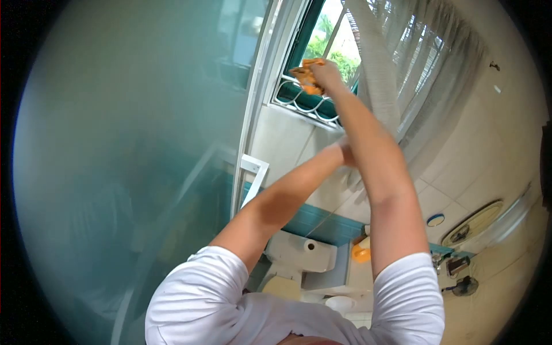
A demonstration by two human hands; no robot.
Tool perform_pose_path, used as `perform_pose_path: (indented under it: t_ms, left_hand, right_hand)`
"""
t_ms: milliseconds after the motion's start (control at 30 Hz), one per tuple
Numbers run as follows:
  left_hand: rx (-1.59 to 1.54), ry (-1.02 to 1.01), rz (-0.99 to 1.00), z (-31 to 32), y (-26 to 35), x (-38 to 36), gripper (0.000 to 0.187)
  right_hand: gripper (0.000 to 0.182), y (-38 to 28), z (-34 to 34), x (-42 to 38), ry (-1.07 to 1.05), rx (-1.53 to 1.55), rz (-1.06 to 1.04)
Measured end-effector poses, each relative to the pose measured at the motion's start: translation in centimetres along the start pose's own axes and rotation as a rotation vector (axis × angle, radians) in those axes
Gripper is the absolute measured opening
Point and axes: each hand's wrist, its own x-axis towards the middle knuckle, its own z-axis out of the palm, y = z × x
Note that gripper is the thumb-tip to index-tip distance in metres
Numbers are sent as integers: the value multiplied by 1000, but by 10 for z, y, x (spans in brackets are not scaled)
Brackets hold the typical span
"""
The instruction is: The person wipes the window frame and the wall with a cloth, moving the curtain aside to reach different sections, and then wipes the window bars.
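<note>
Up at the window, my right hand [328, 76] is closed on a crumpled orange cloth [310, 76], held in front of the white curled grille [305, 106] and the green window frame [296, 52]. My left hand [347, 152] is lower, beneath the sill near the hanging end of the pale curtain [384, 75]. It is partly hidden behind my right forearm and blurred, so its fingers do not show clearly. The curtain hangs to the right of the window, beside my right forearm.
A frosted glass panel [132, 144] with a white handle [256, 172] fills the left side. Below are a toilet [302, 252], an orange bottle [361, 253] and a counter. An oval mirror [472, 223] hangs on the tiled wall at right.
</note>
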Motion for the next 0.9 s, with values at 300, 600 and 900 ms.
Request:
perform_pose_path:
  t_ms: [300, 600, 900]
  left_hand:
    - [1154, 814, 21, -89, 34, -32, 61]
    - [1553, 638, -180, -165, -36, -59, 73]
    - [1780, 549, -83, -183, -59, -70, 68]
  right_hand:
    - [22, -50, -131, 140, 516, -942, -601]
    - [23, -131, -169, 195, 468, -1129, -616]
    - [23, -153, -166, 250, 432, -1172, -618]
